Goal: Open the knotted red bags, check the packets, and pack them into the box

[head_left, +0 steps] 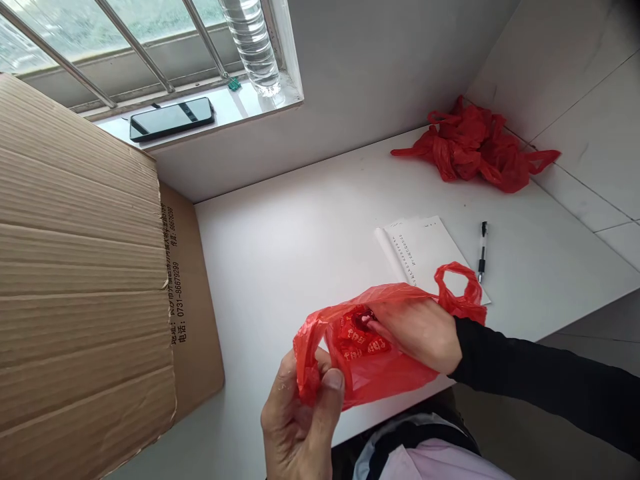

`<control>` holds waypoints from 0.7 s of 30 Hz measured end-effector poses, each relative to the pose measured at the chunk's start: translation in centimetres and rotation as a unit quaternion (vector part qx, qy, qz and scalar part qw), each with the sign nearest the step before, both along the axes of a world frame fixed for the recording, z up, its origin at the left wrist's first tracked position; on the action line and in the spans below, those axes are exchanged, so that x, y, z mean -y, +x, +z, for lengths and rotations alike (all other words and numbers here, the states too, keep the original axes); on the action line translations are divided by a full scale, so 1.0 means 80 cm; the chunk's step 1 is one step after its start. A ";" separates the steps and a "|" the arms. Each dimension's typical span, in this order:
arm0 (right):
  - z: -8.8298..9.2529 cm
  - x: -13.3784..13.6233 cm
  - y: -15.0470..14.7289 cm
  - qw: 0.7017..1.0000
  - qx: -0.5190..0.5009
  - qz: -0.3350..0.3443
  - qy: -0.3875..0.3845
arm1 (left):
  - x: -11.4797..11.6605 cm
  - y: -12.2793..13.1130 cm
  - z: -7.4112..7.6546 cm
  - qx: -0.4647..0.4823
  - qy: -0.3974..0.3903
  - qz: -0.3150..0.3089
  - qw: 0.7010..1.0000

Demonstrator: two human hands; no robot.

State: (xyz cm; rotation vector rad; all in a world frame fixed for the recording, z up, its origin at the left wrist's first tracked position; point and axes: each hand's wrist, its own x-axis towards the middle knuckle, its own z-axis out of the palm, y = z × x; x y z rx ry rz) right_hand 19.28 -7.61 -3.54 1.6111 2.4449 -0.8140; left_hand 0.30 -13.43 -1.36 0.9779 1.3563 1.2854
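Note:
My left hand pinches the near left handle of a thin red plastic bag between thumb and fingers. The bag's mouth gapes toward me. Inside lie several small red wrapped packets with pale lettering. My right hand, in a black sleeve, reaches into the bag from the right. Its fingertips are down among the packets and hidden by the plastic and wrappers, so what they grip cannot be made out. The bag's other handle loop stands up behind my right wrist.
An open notebook with handwriting and a pen lie behind the bag on the white table. More crumpled red bags sit in the back corner. A large cardboard box fills the left. The windowsill holds a phone and a water bottle.

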 end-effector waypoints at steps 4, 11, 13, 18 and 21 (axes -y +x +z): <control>0.009 -0.001 0.004 0.998 -0.009 -0.046 0.031 | 0.000 -0.001 0.001 -0.009 -0.008 0.014 1.000; -0.011 0.007 -0.015 0.991 0.127 0.047 -0.004 | 0.001 -0.001 0.000 0.000 -0.006 0.006 1.000; -0.016 0.008 -0.018 0.990 0.132 0.042 0.011 | 0.001 -0.001 0.000 -0.006 0.000 0.000 1.000; -0.017 0.007 -0.018 0.990 0.134 0.030 0.038 | 0.006 -0.001 0.000 -0.012 -0.002 -0.005 1.000; -0.023 0.013 -0.023 0.992 0.118 0.036 0.026 | 0.006 -0.003 -0.001 -0.008 0.003 -0.008 1.000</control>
